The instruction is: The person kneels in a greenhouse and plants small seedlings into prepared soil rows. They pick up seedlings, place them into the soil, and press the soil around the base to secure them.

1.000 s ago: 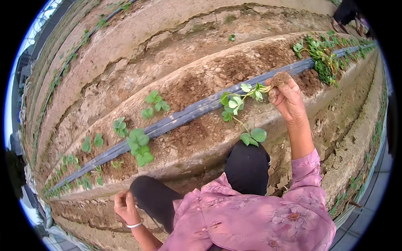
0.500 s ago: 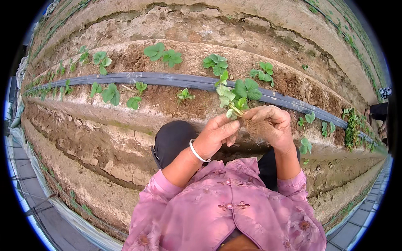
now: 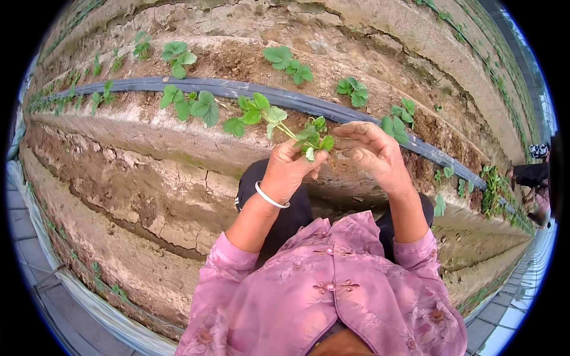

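Shot from the wearer's own head, through the left of two fisheye lenses worn side by side, the view looks steeply down and forward. Closest to the lens, a pink shirt [image 3: 380, 296] fills 6 o'clock; a little farther off, the left hand [image 3: 292, 169] sits near the center of the dial and the right hand [image 3: 377, 157] between 2 and 3 o'clock. Beyond them, the wide lens bows a dark hose [image 3: 285, 98] from past 9 o'clock to past 3, taking in gray paving [image 3: 65, 299] at 8 and, well away, another person [image 3: 530, 176] at 3.
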A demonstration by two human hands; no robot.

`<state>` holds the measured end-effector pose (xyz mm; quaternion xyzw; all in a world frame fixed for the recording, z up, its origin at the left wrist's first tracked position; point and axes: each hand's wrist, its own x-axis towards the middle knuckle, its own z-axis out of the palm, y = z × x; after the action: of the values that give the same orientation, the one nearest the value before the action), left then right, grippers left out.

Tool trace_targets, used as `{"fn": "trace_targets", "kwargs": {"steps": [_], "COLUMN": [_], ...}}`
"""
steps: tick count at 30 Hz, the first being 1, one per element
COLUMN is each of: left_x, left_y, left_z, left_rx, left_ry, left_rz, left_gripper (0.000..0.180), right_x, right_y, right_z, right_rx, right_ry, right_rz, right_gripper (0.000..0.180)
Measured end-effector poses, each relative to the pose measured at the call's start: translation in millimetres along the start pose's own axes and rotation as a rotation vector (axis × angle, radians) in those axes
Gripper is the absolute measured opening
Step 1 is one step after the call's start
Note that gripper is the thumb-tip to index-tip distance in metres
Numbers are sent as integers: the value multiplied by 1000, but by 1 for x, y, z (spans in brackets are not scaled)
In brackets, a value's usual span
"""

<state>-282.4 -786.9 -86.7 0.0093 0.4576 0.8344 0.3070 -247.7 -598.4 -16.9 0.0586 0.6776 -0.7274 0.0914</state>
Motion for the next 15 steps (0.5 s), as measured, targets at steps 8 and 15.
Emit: {"fn": "trace_targets", "kwargs": {"steps": [8, 15], "left_x": [-15, -13], "left_y": [7, 43], "left_z": [-34, -57], "left_rx": [54, -152], "left_ry": [166, 216], "left_rz": [121, 48], "left_gripper": [15, 20], "right_x": [14, 47], "right_y": [15, 13], "right_z": [75, 108], "right_rx": [-313, -376], "right_ry": [60, 93], "right_rz": [85, -139], "right_gripper": [32, 22]}}
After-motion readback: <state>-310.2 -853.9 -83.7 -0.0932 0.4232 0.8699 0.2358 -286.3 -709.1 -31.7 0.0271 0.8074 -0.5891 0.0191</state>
